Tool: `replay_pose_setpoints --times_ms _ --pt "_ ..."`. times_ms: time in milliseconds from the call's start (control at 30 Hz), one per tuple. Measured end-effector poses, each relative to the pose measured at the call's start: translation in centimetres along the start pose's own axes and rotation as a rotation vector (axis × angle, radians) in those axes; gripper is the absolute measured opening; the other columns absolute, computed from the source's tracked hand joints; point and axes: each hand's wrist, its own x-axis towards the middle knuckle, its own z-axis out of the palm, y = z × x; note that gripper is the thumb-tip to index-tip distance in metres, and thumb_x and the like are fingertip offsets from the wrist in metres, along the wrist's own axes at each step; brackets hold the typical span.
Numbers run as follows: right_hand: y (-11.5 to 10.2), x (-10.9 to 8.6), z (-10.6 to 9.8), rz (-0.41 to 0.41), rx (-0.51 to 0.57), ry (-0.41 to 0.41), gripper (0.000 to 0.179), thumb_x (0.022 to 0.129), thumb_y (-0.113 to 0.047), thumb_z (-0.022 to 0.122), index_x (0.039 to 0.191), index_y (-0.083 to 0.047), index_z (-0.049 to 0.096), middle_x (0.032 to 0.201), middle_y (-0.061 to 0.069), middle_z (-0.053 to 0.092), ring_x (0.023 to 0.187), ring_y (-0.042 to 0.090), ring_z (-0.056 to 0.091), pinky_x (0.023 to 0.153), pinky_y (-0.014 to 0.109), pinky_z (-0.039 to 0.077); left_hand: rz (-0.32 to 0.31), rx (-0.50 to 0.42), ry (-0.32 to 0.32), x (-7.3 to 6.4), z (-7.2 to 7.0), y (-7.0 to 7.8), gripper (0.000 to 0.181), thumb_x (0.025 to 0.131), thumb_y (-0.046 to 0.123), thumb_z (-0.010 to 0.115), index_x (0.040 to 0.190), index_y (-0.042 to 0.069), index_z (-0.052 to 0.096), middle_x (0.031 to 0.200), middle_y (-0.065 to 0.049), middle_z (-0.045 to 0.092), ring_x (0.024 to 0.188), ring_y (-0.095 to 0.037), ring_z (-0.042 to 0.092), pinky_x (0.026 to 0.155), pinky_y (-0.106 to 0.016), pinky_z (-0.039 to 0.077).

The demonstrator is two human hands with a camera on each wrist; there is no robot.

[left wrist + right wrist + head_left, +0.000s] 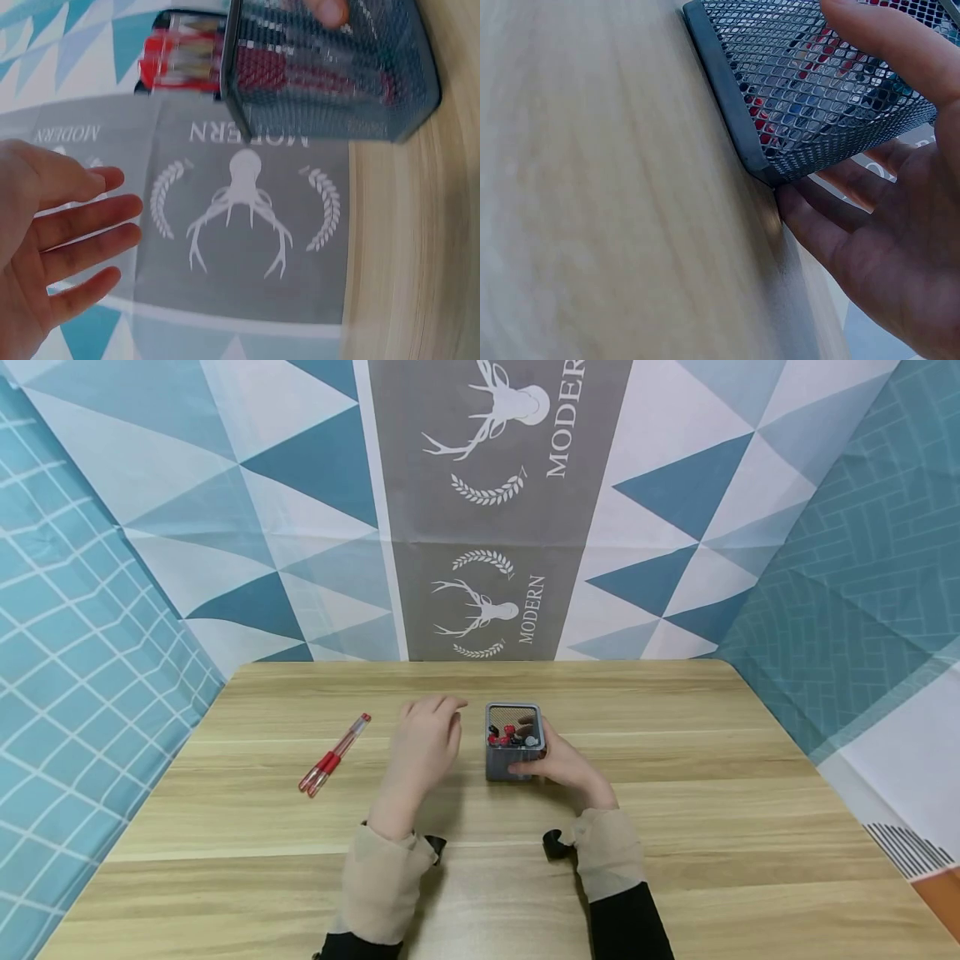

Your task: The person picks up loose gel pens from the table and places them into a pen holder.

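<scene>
A dark metal-mesh pen holder [497, 766] stands upright around the middle of the table, with several red- and black-ended pens [510, 729] inside. My right hand [567, 770] grips it from the right, thumb across the near wall and fingers round the far side. Through the mesh of the pen holder [802, 67] the right wrist view shows red and dark pen ends near the base. My left hand [429, 735] is raised just left of the holder, apart from it. In the left wrist view the left hand [37, 232] has its fingers loosely extended and holds nothing.
Two clear pens with red grips and caps [330, 762] lie side by side on the wooden table [720, 777], left of my left hand. Behind the table hangs a patterned cloth [480, 510] with deer prints, and a blue checked cloth [67, 635] covers the left side.
</scene>
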Motion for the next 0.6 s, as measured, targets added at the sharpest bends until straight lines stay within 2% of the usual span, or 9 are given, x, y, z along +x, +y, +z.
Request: replay_pose_setpoints --times_ms 233,333,433,533,600 --pt "1.1 0.5 -0.1 -0.006 0.005 0.003 0.085 0.073 -0.001 0.072 0.139 -0.002 0.018 0.133 0.023 0.04 0.117 0.036 0.046 0.098 0.048 0.037 -0.067 0.063 0.136 -0.2 -0.7 -1.9 0.008 0.083 0.004 0.06 0.085 0.006 0.067 0.081 -0.008 0.068 0.073 -0.025 0.064 0.067 -0.04 0.048" --pt "2.3 0.9 -0.2 -0.007 0.002 0.013 0.088 0.073 -0.004 0.073 0.14 -0.004 0.018 0.133 0.021 0.04 0.116 0.034 0.046 0.098 0.046 0.037 -0.127 0.099 0.163 -0.4 -1.0 -2.6 0.007 0.082 0.005 0.061 0.083 0.007 0.068 0.077 -0.008 0.069 0.066 -0.024 0.064 0.06 -0.039 0.047" --pt "3.2 1.2 -0.2 -0.012 -0.024 0.022 0.088 0.073 -0.007 0.074 0.14 -0.005 0.018 0.134 0.019 0.039 0.118 0.033 0.045 0.099 0.047 0.036 -0.205 0.124 0.147 -0.7 -1.3 -3.3 0.006 0.081 0.005 0.062 0.082 0.006 0.068 0.073 -0.008 0.068 0.059 -0.024 0.061 0.056 -0.039 0.046" --pt "3.4 1.2 -0.2 -0.02 -0.034 0.026 0.087 0.073 -0.01 0.075 0.14 -0.005 0.02 0.134 0.019 0.038 0.119 0.033 0.044 0.1 0.047 0.035 -0.284 0.145 0.104 -1.1 -1.3 -4.1 0.005 0.081 0.006 0.063 0.081 0.006 0.068 0.069 -0.008 0.066 0.055 -0.026 0.058 0.052 -0.039 0.045" --pt "2.8 1.0 -0.2 -0.017 -0.027 0.013 0.086 0.073 -0.008 0.074 0.139 -0.004 0.02 0.133 0.021 0.039 0.107 0.033 0.051 0.089 0.047 0.044 -0.346 0.155 0.07 -1.4 -1.3 -4.7 0.005 0.08 0.006 0.062 0.082 0.005 0.067 0.07 -0.009 0.065 0.057 -0.029 0.058 0.05 -0.04 0.044"
